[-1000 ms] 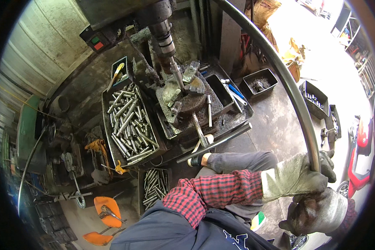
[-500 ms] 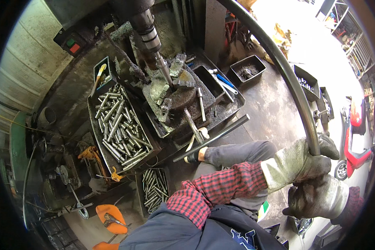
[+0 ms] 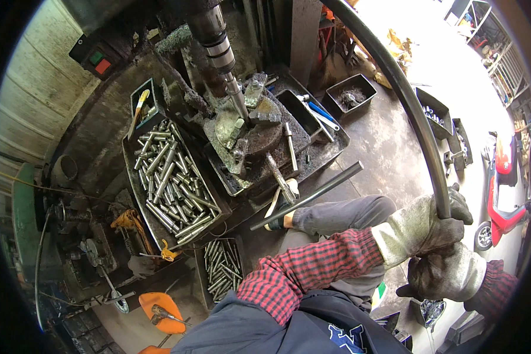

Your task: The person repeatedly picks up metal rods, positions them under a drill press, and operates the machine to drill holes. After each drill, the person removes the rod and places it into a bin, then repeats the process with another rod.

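Both my hands wear worn grey work gloves and grip the lower end of a long dark metal bar [image 3: 408, 100] at the right. My left hand [image 3: 422, 227], on a red plaid sleeve reaching across my body, is closed round the bar just above my right hand [image 3: 448, 274]. From my hands the bar rises and arcs toward the top of the view. My grey-trousered knee [image 3: 342, 215] is just left of the hands.
A drill press [image 3: 215, 35] stands over a grimy round table [image 3: 259, 138]. Left of it is a tray of several short metal cylinders [image 3: 171, 177], with a smaller tray [image 3: 221, 265] below. A dark rod [image 3: 312, 194] leans by my knee. Black bins [image 3: 351, 94] and a red scooter [image 3: 501, 194] stand at the right.
The view has shifted, so the drill press and trays sit higher and further left. Both hands stay closed on the bar, slightly higher in the picture.
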The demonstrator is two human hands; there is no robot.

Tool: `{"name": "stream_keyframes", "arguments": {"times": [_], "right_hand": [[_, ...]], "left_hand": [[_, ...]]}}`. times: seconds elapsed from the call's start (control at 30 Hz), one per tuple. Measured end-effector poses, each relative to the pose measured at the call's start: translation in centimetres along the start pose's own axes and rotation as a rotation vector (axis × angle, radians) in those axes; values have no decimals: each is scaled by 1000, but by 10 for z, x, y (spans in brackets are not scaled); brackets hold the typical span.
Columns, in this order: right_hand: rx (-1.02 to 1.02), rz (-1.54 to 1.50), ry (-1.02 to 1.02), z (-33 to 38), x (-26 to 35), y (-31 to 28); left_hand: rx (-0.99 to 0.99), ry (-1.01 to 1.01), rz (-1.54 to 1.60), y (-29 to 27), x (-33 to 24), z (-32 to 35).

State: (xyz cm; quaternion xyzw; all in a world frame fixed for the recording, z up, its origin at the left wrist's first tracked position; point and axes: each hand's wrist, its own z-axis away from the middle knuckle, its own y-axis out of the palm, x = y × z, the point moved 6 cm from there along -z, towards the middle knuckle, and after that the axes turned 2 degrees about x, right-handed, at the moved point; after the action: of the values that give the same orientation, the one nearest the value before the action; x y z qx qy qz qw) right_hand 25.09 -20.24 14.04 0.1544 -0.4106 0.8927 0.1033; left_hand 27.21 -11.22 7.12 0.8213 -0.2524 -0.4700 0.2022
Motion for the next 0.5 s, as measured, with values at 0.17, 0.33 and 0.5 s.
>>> {"name": "stream_keyframes", "arguments": {"times": [0.17,0.33,0.5], "right_hand": [[-114,-137,90,-5,-3,-4],[-159,56,-22,0,6,-11],[-170,140,-126,22,18,-25]], "left_hand": [[-19,-18,-15,-6,1,4],[-18,-34,32,-3,-9,3],[-83,-73,-155,1,-26,2]]}}
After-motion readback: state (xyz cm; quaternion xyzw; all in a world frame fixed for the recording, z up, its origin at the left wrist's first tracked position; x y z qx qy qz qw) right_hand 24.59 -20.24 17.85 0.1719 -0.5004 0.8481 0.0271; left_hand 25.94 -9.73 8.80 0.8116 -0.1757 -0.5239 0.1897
